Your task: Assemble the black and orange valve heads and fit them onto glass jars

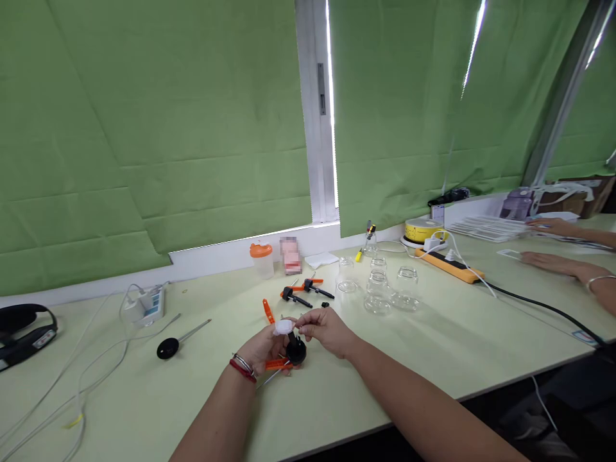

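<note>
Clearly, the left hand (264, 346) has its fingers curled around a black round-headed part (296, 353) above the bench (216, 410) — its short stem points up toward a white cap (283, 327), while a thin metal rod (275, 375) slants toward the lower left beside an orange handle (276, 364). The right hand (331, 330) has thumb and forefinger pinched together near the cap — whether on something small, I cannot tell.
</note>
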The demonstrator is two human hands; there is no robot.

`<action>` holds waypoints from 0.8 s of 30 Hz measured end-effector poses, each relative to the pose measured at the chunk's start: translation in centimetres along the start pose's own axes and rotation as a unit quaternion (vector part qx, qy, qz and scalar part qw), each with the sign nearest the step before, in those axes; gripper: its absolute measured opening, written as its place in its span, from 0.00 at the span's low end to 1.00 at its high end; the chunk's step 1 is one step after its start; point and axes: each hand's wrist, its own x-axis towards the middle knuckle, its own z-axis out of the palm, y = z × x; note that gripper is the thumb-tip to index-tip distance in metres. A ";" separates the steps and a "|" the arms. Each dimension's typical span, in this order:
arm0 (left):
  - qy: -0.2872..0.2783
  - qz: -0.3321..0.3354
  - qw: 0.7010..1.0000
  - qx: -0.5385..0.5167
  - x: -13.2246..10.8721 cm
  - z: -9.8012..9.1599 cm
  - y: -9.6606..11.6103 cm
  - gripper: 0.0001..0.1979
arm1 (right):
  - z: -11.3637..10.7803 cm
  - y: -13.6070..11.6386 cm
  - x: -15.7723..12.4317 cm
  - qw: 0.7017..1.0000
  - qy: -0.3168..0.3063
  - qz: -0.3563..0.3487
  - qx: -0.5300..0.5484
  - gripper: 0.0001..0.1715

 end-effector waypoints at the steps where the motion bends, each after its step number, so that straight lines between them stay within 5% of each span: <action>1: -0.001 0.002 1.000 0.000 0.1 0.0 -0.1 0.23 | 0.1 0.1 0.0 1.000 -0.007 -0.004 -0.006 0.09; 11: -0.007 0.015 1.000 -0.003 0.3 -0.2 -0.3 0.19 | 0.4 -0.8 -0.3 0.996 -0.044 -0.064 -0.043 0.03; 24: 0.001 0.012 1.000 0.001 0.2 0.0 -0.2 0.18 | 0.6 0.1 -0.1 0.995 -0.072 0.007 0.065 0.13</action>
